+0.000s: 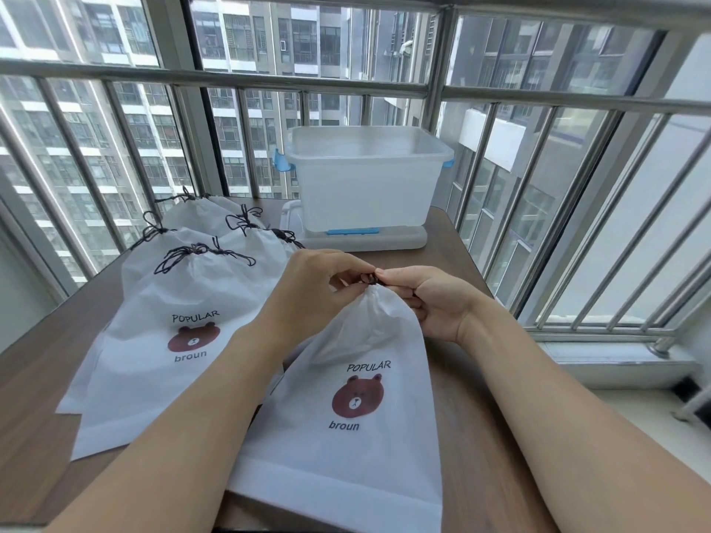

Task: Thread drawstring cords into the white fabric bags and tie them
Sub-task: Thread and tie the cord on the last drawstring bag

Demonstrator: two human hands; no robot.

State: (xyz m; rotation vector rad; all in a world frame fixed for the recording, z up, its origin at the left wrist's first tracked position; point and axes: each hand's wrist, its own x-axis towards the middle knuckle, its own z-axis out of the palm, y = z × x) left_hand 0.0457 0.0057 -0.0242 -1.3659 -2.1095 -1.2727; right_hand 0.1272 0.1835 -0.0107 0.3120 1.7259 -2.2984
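Both bare forearms reach in from the bottom of the view, angling toward each other so the hands meet near the middle. The left hand [319, 286] arches over at the wrist, back of the hand up, fingers curled and its fingertips [365, 270] pinched tight. The right hand [431, 302] faces it, palm turned inward and a little up, thumb and forefinger nipped together while the other fingers fold loosely into the palm. The two pinches sit tip to tip (practically touching), with both wrists lifted and the elbows out of frame.
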